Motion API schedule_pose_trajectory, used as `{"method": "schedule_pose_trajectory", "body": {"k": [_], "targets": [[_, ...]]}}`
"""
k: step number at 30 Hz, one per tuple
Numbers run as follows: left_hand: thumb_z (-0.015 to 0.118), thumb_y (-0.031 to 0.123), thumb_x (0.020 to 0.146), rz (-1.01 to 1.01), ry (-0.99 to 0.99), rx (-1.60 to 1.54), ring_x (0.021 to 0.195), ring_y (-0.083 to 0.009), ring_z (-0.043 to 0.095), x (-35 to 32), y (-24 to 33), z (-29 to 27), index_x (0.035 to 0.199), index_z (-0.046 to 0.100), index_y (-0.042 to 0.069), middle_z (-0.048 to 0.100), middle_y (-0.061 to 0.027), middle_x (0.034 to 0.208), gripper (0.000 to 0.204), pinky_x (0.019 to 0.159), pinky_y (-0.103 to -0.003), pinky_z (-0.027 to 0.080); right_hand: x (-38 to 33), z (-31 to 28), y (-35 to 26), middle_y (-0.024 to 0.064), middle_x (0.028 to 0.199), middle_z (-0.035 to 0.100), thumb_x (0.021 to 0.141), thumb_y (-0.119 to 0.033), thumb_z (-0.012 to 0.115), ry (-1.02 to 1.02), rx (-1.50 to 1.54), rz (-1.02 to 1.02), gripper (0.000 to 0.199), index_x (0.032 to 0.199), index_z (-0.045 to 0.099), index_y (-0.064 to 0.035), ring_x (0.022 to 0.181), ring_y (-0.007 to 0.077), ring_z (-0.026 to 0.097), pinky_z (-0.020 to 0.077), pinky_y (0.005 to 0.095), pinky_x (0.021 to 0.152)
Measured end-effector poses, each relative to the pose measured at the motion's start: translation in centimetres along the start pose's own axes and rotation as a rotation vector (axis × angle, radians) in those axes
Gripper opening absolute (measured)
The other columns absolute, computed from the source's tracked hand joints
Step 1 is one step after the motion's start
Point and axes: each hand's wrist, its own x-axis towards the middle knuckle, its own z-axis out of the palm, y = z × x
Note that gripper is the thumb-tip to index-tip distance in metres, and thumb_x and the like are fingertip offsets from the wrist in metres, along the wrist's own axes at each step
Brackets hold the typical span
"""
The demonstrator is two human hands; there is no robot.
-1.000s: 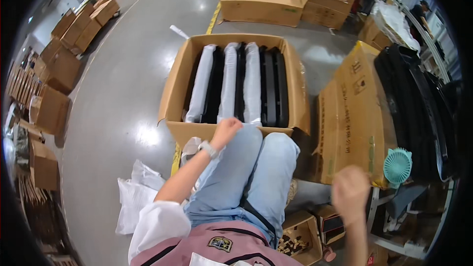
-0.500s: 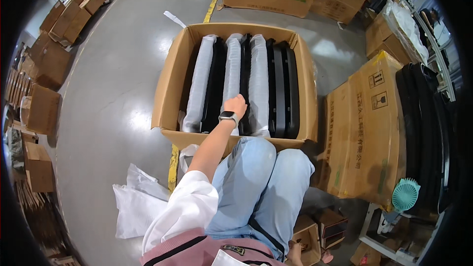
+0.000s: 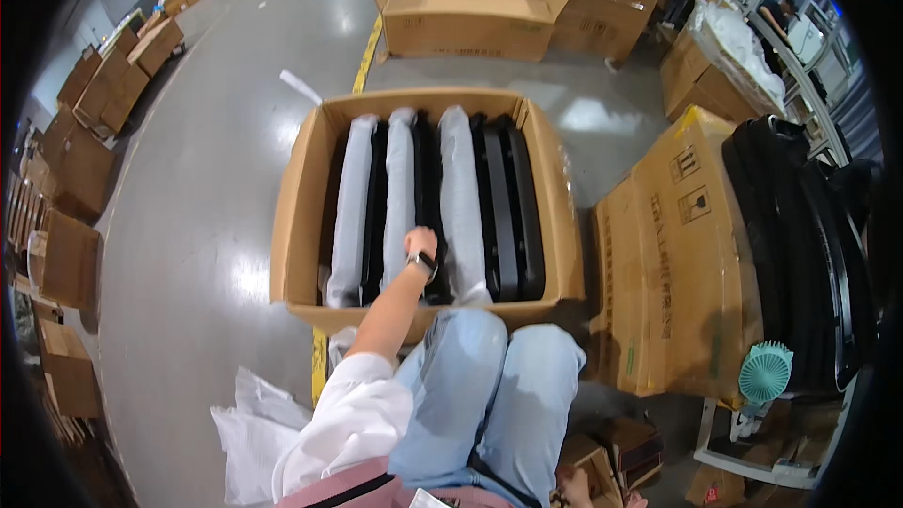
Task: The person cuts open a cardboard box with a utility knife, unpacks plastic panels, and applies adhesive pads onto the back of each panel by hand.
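Note:
An open cardboard box (image 3: 299, 216) stands on the floor in front of my knees. Upright in it are three flat panels in grey-white wrapping (image 3: 461, 198) and two bare black panels (image 3: 513, 207). My left hand (image 3: 420, 245), a watch on its wrist, reaches into the box and rests between the second and third wrapped panels. Its fingers point down into the gap and are hidden. My right hand (image 3: 572, 486) barely shows at the lower edge, beside a small open carton (image 3: 602, 456).
A tall carton (image 3: 658, 263) on my right holds more black panels (image 3: 800, 226). A teal hand fan (image 3: 765, 372) sits at its foot. White plastic bags (image 3: 249, 433) lie at lower left. Other cartons line the left side (image 3: 85, 169) and the back (image 3: 461, 14).
My left hand has moved from the box's near edge forward into the box, between the wrapped panels. My right hand has dropped from a raised spot at the right to the lower edge.

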Motion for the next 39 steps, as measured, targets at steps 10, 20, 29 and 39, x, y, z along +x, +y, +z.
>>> {"method": "schedule_pose_trajectory", "body": {"k": [10, 20, 29, 39], "targets": [[0.053, 0.015, 0.080, -0.011, -0.179, -0.360, 0.084, -0.0292, 0.067, -0.7, -0.9, -0.3, 0.085, 0.072, 0.008, 0.068, -0.0139, 0.090, 0.020, 0.072, -0.038, 0.054, 2.7, 6.0, 13.9, 0.0130, 0.089, 0.060, 0.075, -0.002, 0.055, 0.000, -0.006, -0.112, 0.034, 0.108, 0.058, 0.0048, 0.080, 0.0217, 0.055, 0.0455, 0.0352, 0.070], [0.050, 0.019, 0.078, 0.000, -0.267, -0.416, 0.091, -0.0369, 0.063, -2.1, -7.1, -3.5, 0.088, 0.069, 0.002, 0.065, -0.0222, 0.093, 0.027, 0.080, -0.044, 0.052, 0.4, 2.7, -0.2, 0.0127, 0.075, 0.067, 0.080, -0.010, 0.053, -0.067, 0.119, 0.123, 0.022, 0.093, 0.065, 0.0031, 0.070, 0.0176, 0.062, 0.0494, 0.0307, 0.064], [0.050, 0.024, 0.081, 0.369, -0.210, -0.502, 0.080, -0.0405, 0.059, -7.3, -19.4, -14.3, 0.070, 0.063, -0.004, 0.061, -0.0255, 0.077, 0.033, 0.072, -0.047, 0.047, -0.2, 3.5, -1.9, 0.0146, 0.075, 0.067, 0.080, -0.009, 0.054, 0.033, 0.029, -0.100, 0.021, 0.093, 0.066, 0.0012, 0.071, 0.0215, 0.067, 0.0508, 0.0327, 0.067], [0.057, 0.023, 0.085, 0.639, 0.103, -0.482, 0.052, -0.0401, 0.055, -29.6, -19.1, -24.5, 0.075, 0.055, -0.002, 0.056, -0.0215, 0.059, 0.027, 0.049, -0.046, 0.045, 1.6, 3.7, 1.1, 0.0156, 0.074, 0.067, 0.081, -0.009, 0.054, 0.135, 0.031, -0.120, 0.019, 0.092, 0.067, 0.0003, 0.067, 0.0220, 0.067, 0.0515, 0.0315, 0.064]]}}
